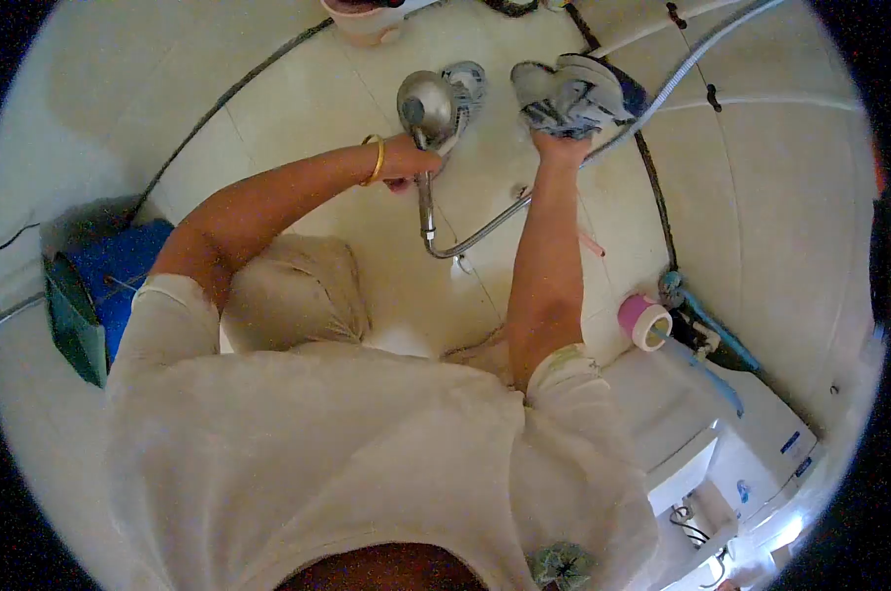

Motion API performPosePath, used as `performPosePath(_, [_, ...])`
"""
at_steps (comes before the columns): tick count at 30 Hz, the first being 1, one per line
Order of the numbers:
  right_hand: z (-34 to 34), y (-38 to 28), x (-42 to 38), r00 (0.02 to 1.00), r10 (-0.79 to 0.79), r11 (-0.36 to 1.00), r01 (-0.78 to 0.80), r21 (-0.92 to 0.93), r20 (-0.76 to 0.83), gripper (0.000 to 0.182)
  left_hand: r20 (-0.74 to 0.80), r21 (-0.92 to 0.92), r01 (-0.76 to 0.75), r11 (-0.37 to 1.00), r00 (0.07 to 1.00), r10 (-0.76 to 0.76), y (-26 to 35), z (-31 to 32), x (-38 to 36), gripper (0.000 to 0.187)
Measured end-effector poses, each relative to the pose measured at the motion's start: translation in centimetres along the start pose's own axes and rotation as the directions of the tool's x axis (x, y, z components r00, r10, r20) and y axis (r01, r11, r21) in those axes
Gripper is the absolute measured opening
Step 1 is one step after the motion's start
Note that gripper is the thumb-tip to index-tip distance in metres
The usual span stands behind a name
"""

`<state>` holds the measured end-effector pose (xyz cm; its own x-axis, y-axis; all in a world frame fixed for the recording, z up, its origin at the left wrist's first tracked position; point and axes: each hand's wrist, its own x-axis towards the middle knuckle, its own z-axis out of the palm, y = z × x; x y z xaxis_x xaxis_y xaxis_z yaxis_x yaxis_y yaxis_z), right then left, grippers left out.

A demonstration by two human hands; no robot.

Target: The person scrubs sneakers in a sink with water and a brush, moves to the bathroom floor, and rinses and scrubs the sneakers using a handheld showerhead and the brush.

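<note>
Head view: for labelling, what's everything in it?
shower head: one, silver, left hand
hose: one, silver, upper right
shoe-like items: two, grey-white, upper centre
tub: one, pinkish, top edge
round container: one, pink-white, right
stick: one, pink, centre right
tubes: two, blue, right
bulky object: one, blue, left
flat object: one, green, left
unit: one, white, lower right
bangle: one, gold, left wrist
shirt: one, cream, bottom
left hand: one, gripping handle
right hand: one, mostly hidden

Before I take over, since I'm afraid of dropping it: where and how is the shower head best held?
Probably by the slim handle, between the left hand and the hose, coming from the picture's right: that stretch is narrow and uncovered, while the shower head is round and bulky.
</note>
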<state>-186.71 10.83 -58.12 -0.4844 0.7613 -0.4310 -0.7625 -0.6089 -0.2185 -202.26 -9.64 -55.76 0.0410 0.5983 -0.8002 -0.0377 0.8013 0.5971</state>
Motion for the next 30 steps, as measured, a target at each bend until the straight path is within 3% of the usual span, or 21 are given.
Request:
performPosePath(1, [0.0,-0.5,0.8,0.991,0.0,0.999,-0.005,0.038,0.132,0.045,0.017,0.018,0.006,1.0,1.0,-0.006,0.0,-0.2,-0.1,0.029])
performPosePath(4, [2.9,-1.5,1.6,0.956,0.067,0.984,-0.111,0.139,0.286,0.049,-0.028,0.051,0.006,0.999,1.0,-0.004,-0.5,-0.3,0.5,0.03])
performPosePath(5, [3.1,-1.7,2.1,0.963,0.034,0.997,-0.051,0.056,0.269,0.05,-0.056,0.061,0.003,0.998,0.998,0.0,-0.5,-0.2,0.6,0.03])
performPosePath(8, [4.7,-2.7,3.5,0.934,0.027,0.987,-0.082,0.14,0.356,0.05,-0.03,0.072,-0.02,0.997,0.999,0.022,-0.2,-0.3,0.5,0.036])
performPosePath(12, [6.0,-3.2,3.1,0.918,0.087,0.983,-0.141,0.115,0.386,0.047,-0.004,0.066,-0.033,0.997,0.999,0.033,0.0,-0.3,0.5,0.037])
performPosePath(18, [7.6,-2.5,2.9,0.958,0.117,0.993,-0.112,-0.035,0.262,0.044,0.011,0.056,-0.024,0.998,1.0,0.023,0.3,-0.5,0.2,0.036])
performPosePath(22, [3.7,-1.9,4.5,0.999,0.047,0.998,-0.047,-0.031,-0.012,0.038,0.049,0.097,0.034,0.995,0.998,-0.039,-0.3,-0.6,0.9,0.037])
performPosePath(23, [2.5,-1.8,5.1,0.968,-0.051,0.988,0.014,-0.151,-0.245,0.037,0.038,0.099,0.06,0.993,0.997,-0.064,-0.3,-0.6,0.9,0.036])
performPosePath(26, [-1.0,-1.5,4.9,0.916,-0.109,0.902,-0.073,-0.426,-0.387,0.035,0.024,-0.002,0.042,0.999,0.999,-0.042,-0.8,-0.6,0.8,0.035])
performPosePath(30, [-8.6,-1.8,6.3,0.912,-0.039,0.962,-0.077,-0.264,-0.409,0.03,-0.041,-0.064,0.135,0.989,0.99,-0.138,-1.2,-0.2,1.0,0.034])
